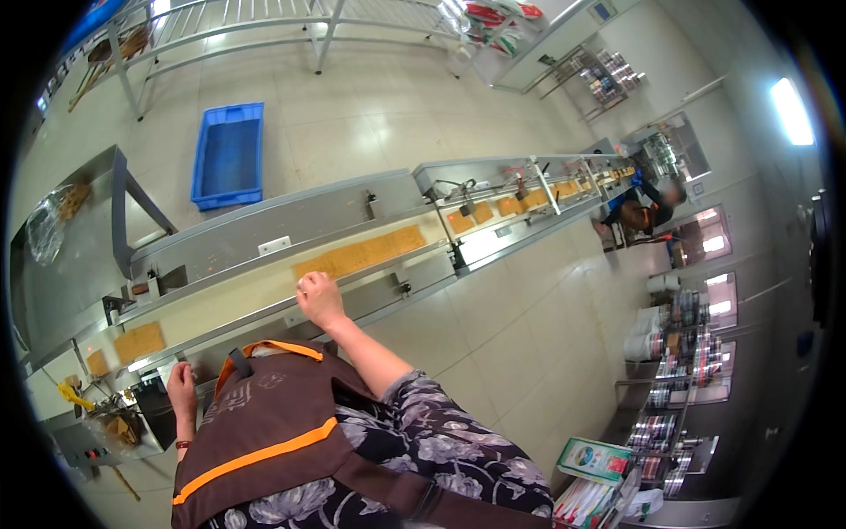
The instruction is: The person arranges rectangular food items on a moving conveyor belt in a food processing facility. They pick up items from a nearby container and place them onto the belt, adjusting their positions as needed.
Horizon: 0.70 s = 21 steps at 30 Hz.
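Observation:
A pale conveyor belt (pixel 225 297) crosses in front of me. On it lies a long golden-brown slab of food (pixel 363 252), and my right hand (pixel 318 297) is at the slab's near left end with its fingers curled; whether it grips anything is hidden. My left hand (pixel 182 387) hangs at the belt's near side, fingers bent, close to a shorter slab (pixel 139 342) without touching it. A smaller piece (pixel 97 363) lies further left. Several cut pieces (pixel 510 205) sit on the belt's far stretch to the right.
A blue plastic crate (pixel 228 157) stands on the floor beyond the belt. At left is a metal table (pixel 86 231) with a clear plastic bag (pixel 46 228). Yellow gloves or cloth (pixel 74 395) lie lower left. A co-worker (pixel 641 210) sits at the line's far end. Shelves with rolls (pixel 674 370) stand right.

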Each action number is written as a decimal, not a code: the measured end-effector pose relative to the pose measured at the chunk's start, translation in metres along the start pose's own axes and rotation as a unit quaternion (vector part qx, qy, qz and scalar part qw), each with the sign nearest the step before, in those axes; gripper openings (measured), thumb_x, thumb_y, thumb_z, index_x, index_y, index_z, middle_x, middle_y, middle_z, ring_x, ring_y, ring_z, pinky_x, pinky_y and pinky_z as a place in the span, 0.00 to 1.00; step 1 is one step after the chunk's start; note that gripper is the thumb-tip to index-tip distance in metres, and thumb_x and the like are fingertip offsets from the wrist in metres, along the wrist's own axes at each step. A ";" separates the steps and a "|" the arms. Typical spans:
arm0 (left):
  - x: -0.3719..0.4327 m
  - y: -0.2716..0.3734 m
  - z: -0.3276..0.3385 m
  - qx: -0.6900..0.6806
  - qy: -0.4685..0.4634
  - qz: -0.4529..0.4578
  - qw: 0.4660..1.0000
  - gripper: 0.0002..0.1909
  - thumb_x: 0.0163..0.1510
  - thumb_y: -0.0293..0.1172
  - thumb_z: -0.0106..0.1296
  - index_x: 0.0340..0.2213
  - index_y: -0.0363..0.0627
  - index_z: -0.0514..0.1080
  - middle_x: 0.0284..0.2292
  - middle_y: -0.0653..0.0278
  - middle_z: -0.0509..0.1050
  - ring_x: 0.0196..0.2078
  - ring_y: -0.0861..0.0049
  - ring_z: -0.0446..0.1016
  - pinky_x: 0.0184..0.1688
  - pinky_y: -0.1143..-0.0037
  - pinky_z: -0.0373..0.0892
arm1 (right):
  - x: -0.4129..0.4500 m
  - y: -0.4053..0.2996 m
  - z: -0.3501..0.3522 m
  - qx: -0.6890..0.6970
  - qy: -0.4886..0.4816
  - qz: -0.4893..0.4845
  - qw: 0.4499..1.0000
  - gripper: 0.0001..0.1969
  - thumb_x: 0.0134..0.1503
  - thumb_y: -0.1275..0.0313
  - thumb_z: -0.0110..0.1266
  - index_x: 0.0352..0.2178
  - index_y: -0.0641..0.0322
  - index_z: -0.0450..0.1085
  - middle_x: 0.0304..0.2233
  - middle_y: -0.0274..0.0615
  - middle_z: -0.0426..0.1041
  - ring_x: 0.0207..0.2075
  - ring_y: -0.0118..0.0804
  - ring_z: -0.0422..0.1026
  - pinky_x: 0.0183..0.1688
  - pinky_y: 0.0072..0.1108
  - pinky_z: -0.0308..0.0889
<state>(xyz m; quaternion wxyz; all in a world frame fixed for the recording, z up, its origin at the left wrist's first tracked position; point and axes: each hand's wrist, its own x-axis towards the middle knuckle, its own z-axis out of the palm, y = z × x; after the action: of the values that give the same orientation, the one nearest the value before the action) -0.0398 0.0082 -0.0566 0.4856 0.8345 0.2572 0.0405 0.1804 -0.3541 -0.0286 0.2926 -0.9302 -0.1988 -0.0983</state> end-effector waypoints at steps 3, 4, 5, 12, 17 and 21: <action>0.003 0.021 0.003 0.039 -0.027 0.025 0.999 0.10 0.58 0.32 0.47 0.34 0.37 0.72 0.26 0.60 0.74 0.30 0.77 0.71 0.34 0.75 0.67 | -0.001 0.009 -0.001 -0.025 -0.037 0.000 0.999 0.05 0.49 0.69 0.51 0.26 0.58 0.70 0.30 0.44 0.71 0.36 0.46 0.70 0.41 0.35 0.66; 0.004 0.036 0.001 0.046 -0.048 0.016 0.998 0.12 0.58 0.35 0.47 0.33 0.36 0.72 0.28 0.53 0.75 0.31 0.68 0.73 0.35 0.71 0.68 | -0.004 0.013 0.003 -0.061 -0.033 0.004 0.998 0.05 0.49 0.70 0.51 0.26 0.59 0.70 0.30 0.44 0.71 0.36 0.46 0.69 0.41 0.35 0.66; 0.003 0.063 -0.005 0.106 -0.053 0.018 0.993 0.13 0.57 0.36 0.47 0.32 0.37 0.72 0.29 0.50 0.75 0.32 0.60 0.74 0.35 0.69 0.68 | -0.005 0.015 -0.002 -0.050 -0.032 -0.027 0.998 0.05 0.50 0.70 0.51 0.27 0.59 0.70 0.31 0.43 0.71 0.36 0.46 0.69 0.41 0.35 0.65; 0.005 0.046 -0.015 0.205 -0.061 -0.083 0.973 0.16 0.53 0.45 0.51 0.26 0.43 0.71 0.28 0.53 0.76 0.34 0.54 0.74 0.35 0.61 0.69 | -0.003 0.006 0.003 -0.035 -0.061 0.031 0.997 0.07 0.50 0.69 0.56 0.31 0.58 0.73 0.35 0.41 0.72 0.39 0.45 0.69 0.42 0.34 0.66; -0.012 0.044 -0.017 0.203 -0.059 -0.124 0.969 0.17 0.53 0.46 0.51 0.27 0.43 0.73 0.29 0.53 0.76 0.35 0.55 0.74 0.36 0.61 0.69 | 0.011 0.000 0.009 -0.014 -0.071 0.002 0.997 0.07 0.50 0.71 0.56 0.32 0.59 0.73 0.37 0.43 0.72 0.41 0.46 0.68 0.45 0.34 0.65; -0.019 0.028 -0.009 0.230 -0.040 -0.116 0.965 0.16 0.52 0.45 0.49 0.27 0.44 0.73 0.30 0.55 0.77 0.36 0.57 0.75 0.37 0.62 0.70 | 0.020 -0.009 0.013 -0.001 -0.071 -0.023 0.997 0.07 0.50 0.72 0.56 0.33 0.59 0.72 0.37 0.44 0.71 0.41 0.47 0.68 0.45 0.34 0.64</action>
<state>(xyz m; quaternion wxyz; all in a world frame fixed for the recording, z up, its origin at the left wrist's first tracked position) -0.0484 -0.0046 -0.0255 0.2918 0.8891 0.3351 -0.1097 0.1957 -0.3335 -0.0285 0.2745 -0.9302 -0.2404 -0.0387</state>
